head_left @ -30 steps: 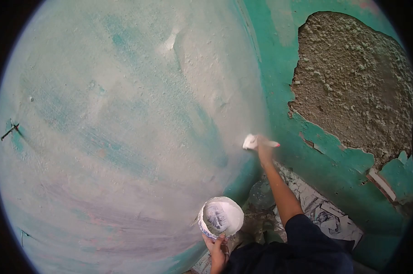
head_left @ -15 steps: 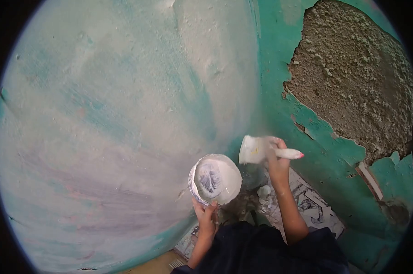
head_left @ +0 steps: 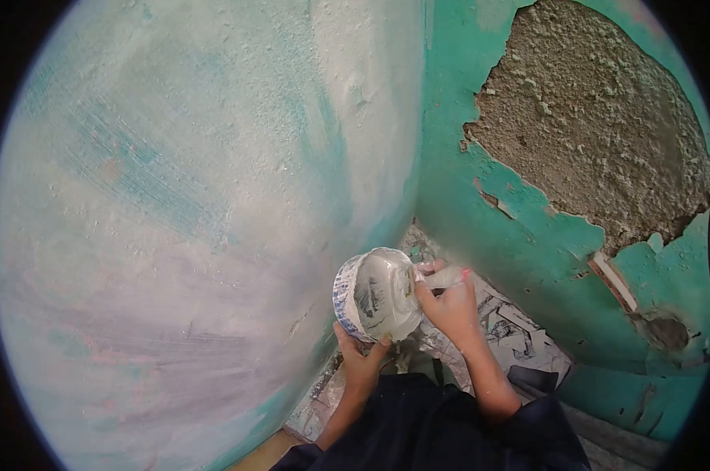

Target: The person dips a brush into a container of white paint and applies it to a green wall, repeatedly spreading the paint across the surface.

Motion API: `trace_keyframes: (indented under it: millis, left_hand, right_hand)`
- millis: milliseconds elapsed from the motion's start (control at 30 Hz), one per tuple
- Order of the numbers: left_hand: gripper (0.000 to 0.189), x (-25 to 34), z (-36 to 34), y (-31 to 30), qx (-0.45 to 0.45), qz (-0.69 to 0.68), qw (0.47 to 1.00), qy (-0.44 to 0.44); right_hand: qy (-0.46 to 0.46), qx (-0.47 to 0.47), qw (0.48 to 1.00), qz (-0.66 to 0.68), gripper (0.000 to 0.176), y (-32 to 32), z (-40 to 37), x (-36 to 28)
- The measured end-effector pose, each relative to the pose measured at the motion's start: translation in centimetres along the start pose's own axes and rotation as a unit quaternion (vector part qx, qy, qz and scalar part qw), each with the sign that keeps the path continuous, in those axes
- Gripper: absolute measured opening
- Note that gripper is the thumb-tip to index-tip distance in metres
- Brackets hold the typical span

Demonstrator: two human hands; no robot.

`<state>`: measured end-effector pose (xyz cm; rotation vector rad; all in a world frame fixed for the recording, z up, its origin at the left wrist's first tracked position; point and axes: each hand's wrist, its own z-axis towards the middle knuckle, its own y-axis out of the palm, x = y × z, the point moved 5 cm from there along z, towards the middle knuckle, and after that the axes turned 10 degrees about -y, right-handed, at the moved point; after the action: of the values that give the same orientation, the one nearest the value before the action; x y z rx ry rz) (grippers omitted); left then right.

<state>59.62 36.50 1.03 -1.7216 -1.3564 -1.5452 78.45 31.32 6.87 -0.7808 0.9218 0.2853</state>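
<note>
My left hand (head_left: 360,357) is closed around the lower rim of a bowl (head_left: 347,294) with a blue-and-white outside, tilted toward my right side. White paint (head_left: 385,308) coats its inside, with a dark patch showing through. In my right hand (head_left: 451,306) is a wide paintbrush (head_left: 447,277) with a white, pink-tipped handle, gripped near its head. The brush's bristles are at the bowl's right inner side, and my fingers partly hide them. Close on the left stands a wall (head_left: 214,275) streaked with white over turquoise.
A green wall (head_left: 480,212) meets the painted one at a corner. It has a large patch of bare rough plaster (head_left: 590,118) and a broken strip (head_left: 614,284) near a round hole (head_left: 665,331). Paint-spattered sheets and flakes (head_left: 520,334) lie on the floor.
My right hand has brought the paintbrush down and left, from beside the bowl into its right side. The bowl has tilted toward the brush. The view has shifted slightly.
</note>
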Motion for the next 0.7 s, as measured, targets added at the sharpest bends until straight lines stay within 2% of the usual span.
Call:
trace_keyframes:
  millis: [67,167,233,267,300,333,367,433,467,500,567,600,667,700]
  left_hand:
    - [0.070,0.5,0.2,-0.3,-0.010,0.009,1.000,-0.008]
    - [0.068,0.3,0.9,-1.4,-0.029,0.007,0.999,-0.024]
    - [0.067,-0.3,1.4,-2.1,-0.040,-0.008,0.999,-0.034]
    - [0.076,-0.9,1.7,-2.5,-0.048,-0.045,0.996,-0.060]
    - [0.085,-1.4,1.8,-2.8,-0.055,-0.080,0.991,-0.086]
    - [0.085,-1.3,2.0,-3.0,-0.059,-0.080,0.991,-0.089]
    - [0.084,-1.1,2.4,-3.2,-0.072,-0.095,0.989,-0.092]
    - [0.083,-0.7,2.7,-3.6,-0.088,-0.109,0.985,-0.098]
    - [0.083,-0.6,2.7,-3.8,-0.096,-0.121,0.982,-0.105]
    - [0.082,-0.4,2.7,-3.8,-0.104,-0.133,0.980,-0.110]
    - [0.082,-0.2,2.7,-3.7,-0.112,-0.136,0.978,-0.113]
    - [0.081,-0.2,2.7,-3.8,-0.116,-0.139,0.977,-0.117]
    - [0.080,-0.1,2.7,-3.7,-0.125,-0.127,0.978,-0.110]
    - [0.080,-0.1,2.8,-3.6,-0.131,-0.115,0.979,-0.107]
  right_hand:
    - [0.021,0.000,1.000,-0.020,0.022,0.6,0.2,-0.5]
    - [-0.001,-0.005,0.998,-0.066,0.021,1.7,-0.3,-0.6]
    - [0.023,0.036,0.999,0.030,0.021,2.1,-1.5,1.1]
    - [0.026,0.038,0.999,0.026,0.021,2.5,-2.1,1.8]
    - [0.067,0.091,0.988,0.106,0.021,2.6,-2.8,3.0]
    - [0.107,0.144,0.966,0.185,0.021,2.7,-3.4,3.9]
    - [0.109,0.147,0.966,0.183,0.021,2.8,-3.9,4.3]
    - [0.208,0.199,0.902,0.321,0.021,3.1,-5.2,5.5]
    - [0.237,0.192,0.884,0.355,0.023,3.3,-5.8,5.7]
    - [0.235,0.196,0.884,0.353,0.023,3.4,-6.1,5.7]
    - [0.268,0.250,0.808,0.462,0.029,4.4,-7.1,6.6]
    - [0.264,0.252,0.808,0.462,0.029,4.6,-7.6,7.1]
    - [0.264,0.260,0.764,0.529,0.033,5.2,-8.2,8.3]
    - [0.262,0.262,0.764,0.528,0.033,5.3,-8.5,9.0]
